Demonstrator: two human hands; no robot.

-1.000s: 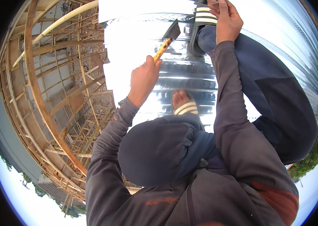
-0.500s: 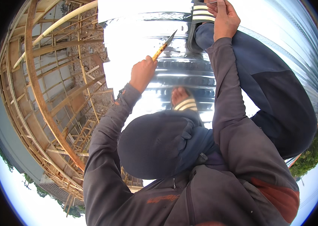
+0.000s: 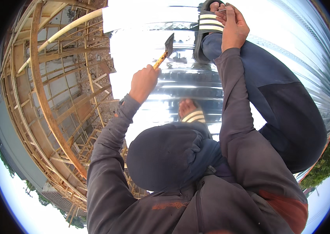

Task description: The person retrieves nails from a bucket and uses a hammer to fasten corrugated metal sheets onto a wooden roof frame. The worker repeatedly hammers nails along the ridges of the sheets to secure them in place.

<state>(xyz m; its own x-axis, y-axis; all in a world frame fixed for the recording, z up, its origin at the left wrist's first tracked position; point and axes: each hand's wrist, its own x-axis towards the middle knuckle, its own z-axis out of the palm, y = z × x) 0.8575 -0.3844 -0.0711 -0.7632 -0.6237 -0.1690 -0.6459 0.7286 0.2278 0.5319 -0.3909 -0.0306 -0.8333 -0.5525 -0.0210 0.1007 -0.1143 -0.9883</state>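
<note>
My left hand [image 3: 144, 83] is closed around the yellow, dark-mottled handle of a hammer [image 3: 161, 60]. Its dark metal head points up and away, above the shiny corrugated roofing sheet [image 3: 188, 84]. Farther right, beside my raised foot, my right hand [image 3: 235, 30] pinches a thin metal piece that looks like a nail [image 3: 222, 10] between thumb and fingers. Its tip and what lies under it are hard to make out.
My feet wear dark striped sandals [image 3: 211, 25] on the sheet. Left of the sheet's jagged edge the roof drops away to timber framing [image 3: 40, 85] and a pale curved pole [image 3: 69, 27]. More metal roofing [image 3: 305, 43] runs off right, with trees [image 3: 327, 163] beyond.
My left hand has drawn slightly nearer and left, and the hammer has turned so its head shows broader and tilts upward. My right hand stays almost in place, still pinching the thin piece.
</note>
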